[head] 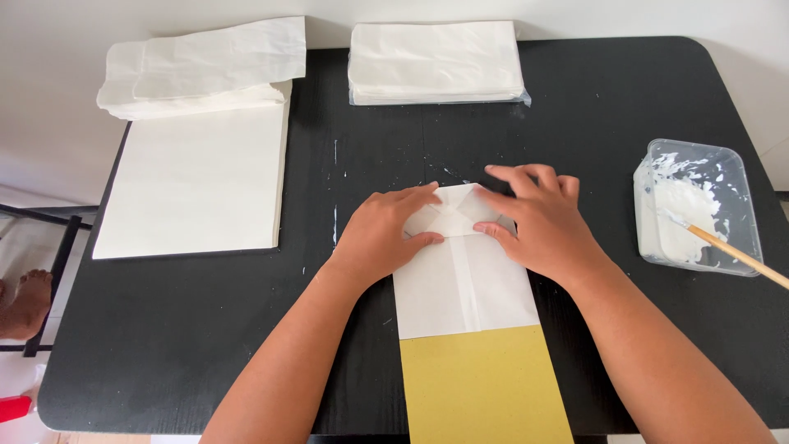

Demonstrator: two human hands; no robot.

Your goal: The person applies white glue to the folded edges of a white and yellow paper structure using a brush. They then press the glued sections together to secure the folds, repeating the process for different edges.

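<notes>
Centrally in the frame, the left hand (385,234) and right hand (538,218) press flat, fingers spread, on the folded end of a white paper bag (464,279) lying on the black table (608,131), above a yellow card strip (485,386).

Matt white paper bag (464,284); matt black table (205,329); clear glossy plastic tub (723,164).
</notes>
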